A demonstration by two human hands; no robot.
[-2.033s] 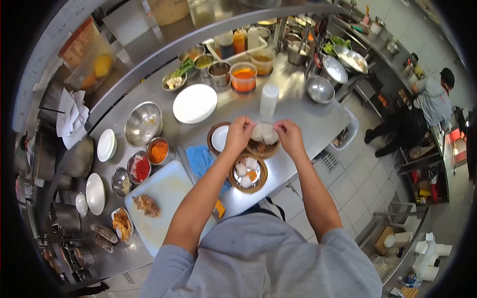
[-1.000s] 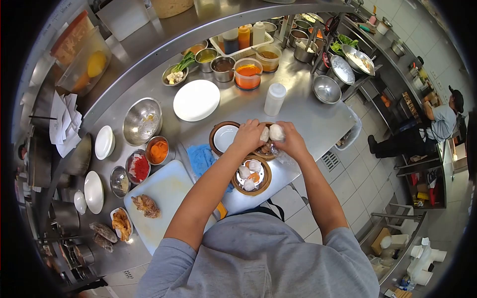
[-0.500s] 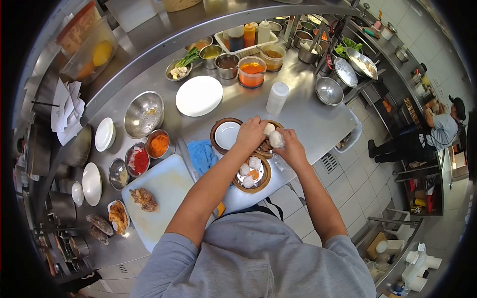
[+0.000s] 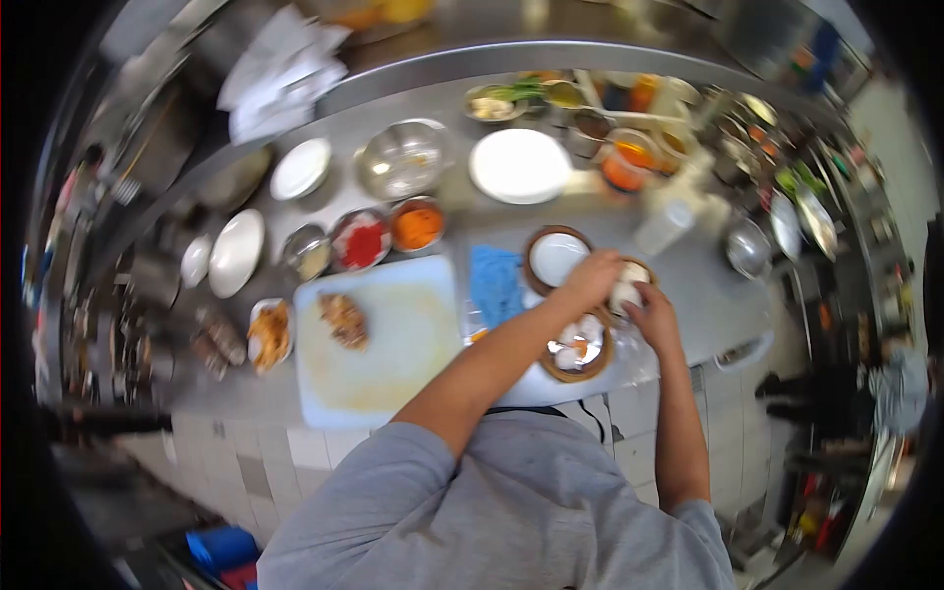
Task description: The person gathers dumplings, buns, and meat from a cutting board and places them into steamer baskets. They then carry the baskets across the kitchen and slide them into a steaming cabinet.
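Observation:
My left hand (image 4: 594,279) is at the left edge of a round steamer basket (image 4: 649,268) that holds white buns (image 4: 632,272); blur hides its fingertips. My right hand (image 4: 649,317) is on the basket's near right side, its fingers closed round a white bun (image 4: 623,296). Just left of them is a round basket with a white dish (image 4: 559,258). Nearer to me, a third basket (image 4: 575,375) holds white pieces and an orange piece. A blue cloth (image 4: 496,285) lies left of the baskets.
A cutting board (image 4: 408,369) bears a brown food piece (image 4: 343,322). Behind are a white oval plate (image 4: 519,166), steel bowls (image 4: 403,160), a squeeze bottle (image 4: 665,227) and sauce containers (image 4: 626,162). Another person (image 4: 897,391) stands at the far right.
The camera view has turned, so the table and baskets appear farther right and the picture is blurred. Both hands remain at the same basket.

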